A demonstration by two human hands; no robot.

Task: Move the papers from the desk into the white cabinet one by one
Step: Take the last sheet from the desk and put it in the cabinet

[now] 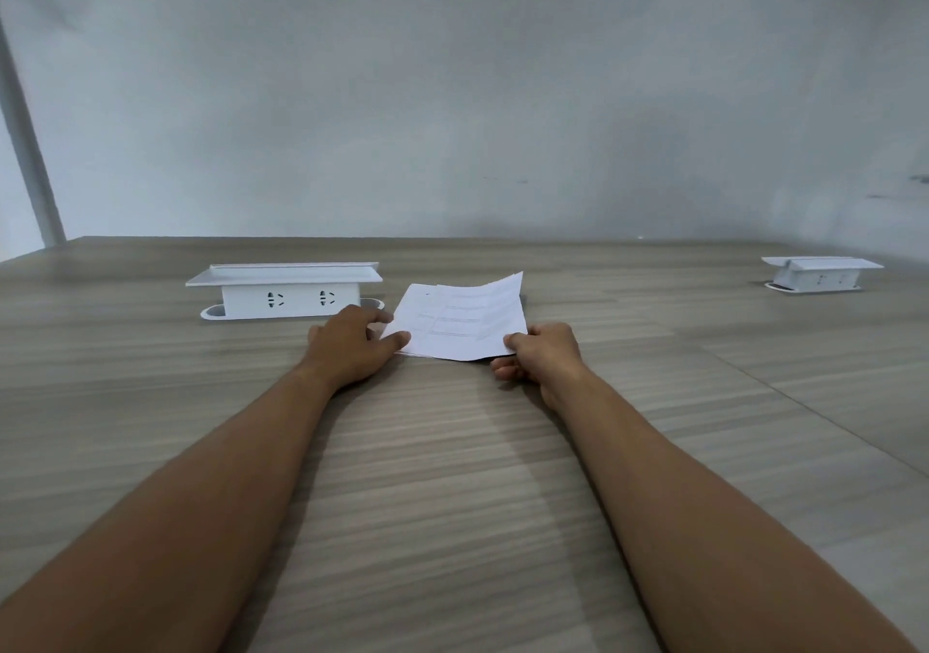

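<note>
While the small stack of white printed papers (460,323) is lying on the grey wood-grain desk (452,476) beside a white pop-up socket box (284,290), the right hand (540,355) is pinching the top sheet's near corner, lifting it; the left hand (352,345), fingers extended, is pressing the stack down. Judged step: separating one sheet. Next, carrying it to the cabinet, which is not in view.

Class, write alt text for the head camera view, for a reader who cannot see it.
A right hand pinches the near corner of a top sheet, lifting it off a small stack of papers that the left hand steadies on a wooden desk. A white socket box stands left of the papers.
</note>
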